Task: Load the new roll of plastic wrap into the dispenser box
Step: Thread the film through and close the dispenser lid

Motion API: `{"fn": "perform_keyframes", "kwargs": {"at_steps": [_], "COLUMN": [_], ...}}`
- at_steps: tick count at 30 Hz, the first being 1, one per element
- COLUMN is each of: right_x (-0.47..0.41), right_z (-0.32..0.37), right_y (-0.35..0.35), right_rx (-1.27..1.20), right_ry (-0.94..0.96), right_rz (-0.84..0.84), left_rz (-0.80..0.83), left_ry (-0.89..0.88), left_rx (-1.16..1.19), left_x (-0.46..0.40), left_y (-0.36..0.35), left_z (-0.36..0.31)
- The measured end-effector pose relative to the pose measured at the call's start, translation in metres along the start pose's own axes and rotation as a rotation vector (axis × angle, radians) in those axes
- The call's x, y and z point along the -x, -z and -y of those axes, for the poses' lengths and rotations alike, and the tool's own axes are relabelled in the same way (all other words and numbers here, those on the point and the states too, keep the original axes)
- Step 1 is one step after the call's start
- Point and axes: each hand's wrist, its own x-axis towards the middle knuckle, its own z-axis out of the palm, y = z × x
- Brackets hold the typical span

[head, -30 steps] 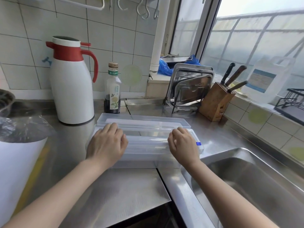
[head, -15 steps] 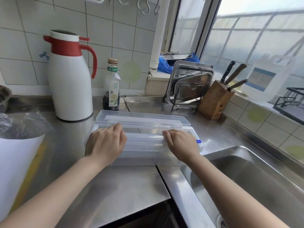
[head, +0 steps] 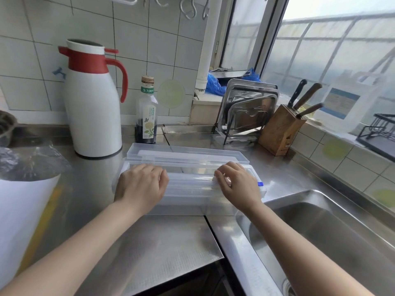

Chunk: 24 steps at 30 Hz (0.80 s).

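A clear plastic dispenser box (head: 188,202) lies lengthwise on the steel counter, with its lid (head: 188,153) folded back flat behind it. The roll of plastic wrap (head: 192,180) lies along the open top of the box between my hands. My left hand (head: 141,185) covers the roll's left end, fingers curled down over it. My right hand (head: 238,185) grips the right end, fingertips bent over the far side. A small blue tab (head: 260,184) shows on the box's right end. Both ends of the roll are hidden under my hands.
A white and red thermos jug (head: 94,107) and a dark bottle (head: 147,116) stand behind the box. Steel trays in a rack (head: 248,110) and a knife block (head: 280,131) stand at back right. The sink (head: 331,236) opens at right; crumpled plastic film (head: 27,163) and a white sheet (head: 21,210) lie at left.
Both hands stay on the roll in the box. My right hand has shifted slightly along the roll and its fingers curl further over the far side.
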Motion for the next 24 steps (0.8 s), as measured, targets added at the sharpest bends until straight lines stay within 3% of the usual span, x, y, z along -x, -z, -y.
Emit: {"fn": "perform_keyframes", "kwargs": {"at_steps": [7, 13, 20, 24], "right_x": [-0.003, -0.004, -0.002, -0.014], "right_z": [0.003, 0.002, -0.001, -0.001], "right_y": [0.002, 0.001, 0.003, 0.017], "right_rx": [0.210, 0.228, -0.007, -0.115], "right_ry": [0.008, 0.004, -0.090, -0.145], "right_rz": [0.136, 0.177, 0.074, 0.175], "left_rz": [0.006, 0.003, -0.020, -0.017], "left_ry": [-0.003, -0.005, -0.006, -0.015], "left_rx": [-0.017, -0.070, -0.085, -0.051], "left_x": [0.000, 0.002, 0.001, 0.002], "left_y": [0.003, 0.006, 0.000, 0.001], "left_z": [0.001, -0.002, 0.000, 0.002]}}
